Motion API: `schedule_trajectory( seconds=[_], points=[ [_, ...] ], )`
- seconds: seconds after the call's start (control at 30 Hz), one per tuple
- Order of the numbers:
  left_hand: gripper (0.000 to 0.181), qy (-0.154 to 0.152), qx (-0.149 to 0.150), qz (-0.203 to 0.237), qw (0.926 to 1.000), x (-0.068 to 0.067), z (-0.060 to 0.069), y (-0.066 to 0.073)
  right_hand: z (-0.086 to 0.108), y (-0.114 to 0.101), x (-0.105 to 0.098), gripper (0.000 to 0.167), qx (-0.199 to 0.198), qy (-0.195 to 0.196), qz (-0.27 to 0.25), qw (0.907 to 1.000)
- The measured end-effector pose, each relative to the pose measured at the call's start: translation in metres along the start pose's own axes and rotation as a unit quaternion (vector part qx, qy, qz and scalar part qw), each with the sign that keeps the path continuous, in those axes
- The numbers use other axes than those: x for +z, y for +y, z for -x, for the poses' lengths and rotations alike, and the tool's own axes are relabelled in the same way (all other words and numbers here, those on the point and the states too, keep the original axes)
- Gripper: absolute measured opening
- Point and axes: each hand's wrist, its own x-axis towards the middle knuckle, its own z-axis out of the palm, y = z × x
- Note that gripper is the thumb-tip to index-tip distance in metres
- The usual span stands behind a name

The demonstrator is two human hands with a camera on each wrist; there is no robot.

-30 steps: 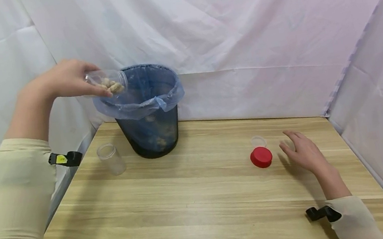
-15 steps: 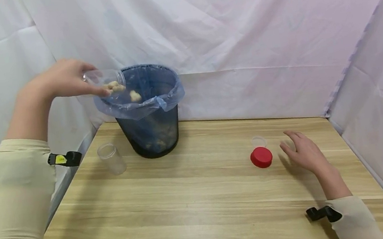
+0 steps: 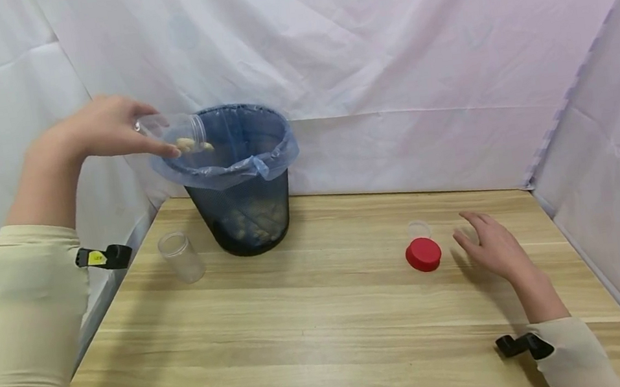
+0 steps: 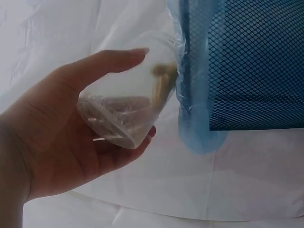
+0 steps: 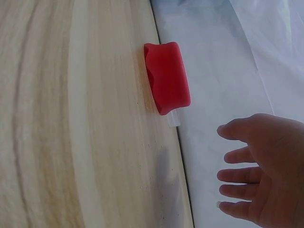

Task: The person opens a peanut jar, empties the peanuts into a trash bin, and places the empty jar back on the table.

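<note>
My left hand (image 3: 110, 129) grips a clear plastic jar (image 3: 162, 125), tipped on its side with its mouth over the left rim of a black mesh bin (image 3: 243, 218). A few peanuts (image 3: 186, 144) lie near the jar's mouth, one at its lip. In the left wrist view, thumb and fingers wrap around the jar (image 4: 118, 111) beside the bin's blue liner (image 4: 202, 137). My right hand (image 3: 492, 246) hovers low over the table with loosely bent fingers and holds nothing. Just left of it sits a red lid (image 3: 424, 254), also seen in the right wrist view.
A second clear jar (image 3: 181, 259) stands on the table left of the bin. Behind the red lid lies a small clear disc (image 3: 419, 229). White cloth (image 3: 387, 65) hangs behind and beside the wooden table (image 3: 315, 323).
Peanuts have fallen from the tilted jar into the bin, so fewer lie inside it now. The left hand has barely shifted, and the right hand stays in place.
</note>
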Motion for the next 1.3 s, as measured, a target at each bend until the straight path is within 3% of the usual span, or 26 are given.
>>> schedule_trajectory(
  seconds=[0.73, 0.97, 1.1, 1.3],
  points=[
    [0.097, -0.009, -0.001, -0.019, 0.9998, -0.005, 0.000, 0.000, 0.001, 0.000, 0.001, 0.062, -0.002, -0.003, 0.000, 1.0000],
    [0.096, -0.011, -0.006, -0.005, 0.9999, -0.005, 0.003, -0.003, 0.001, -0.001, 0.000, 0.062, 0.000, -0.005, 0.000, 1.0000],
    [0.103, 0.017, -0.011, 0.038, 0.9991, -0.001, 0.009, -0.006, 0.001, -0.002, -0.001, 0.063, 0.003, -0.009, 0.000, 1.0000],
    [0.092, 0.117, -0.010, 0.116, 0.9863, 0.015, 0.019, -0.008, 0.001, -0.003, -0.001, 0.063, 0.005, -0.010, -0.002, 0.9999]
  ],
)
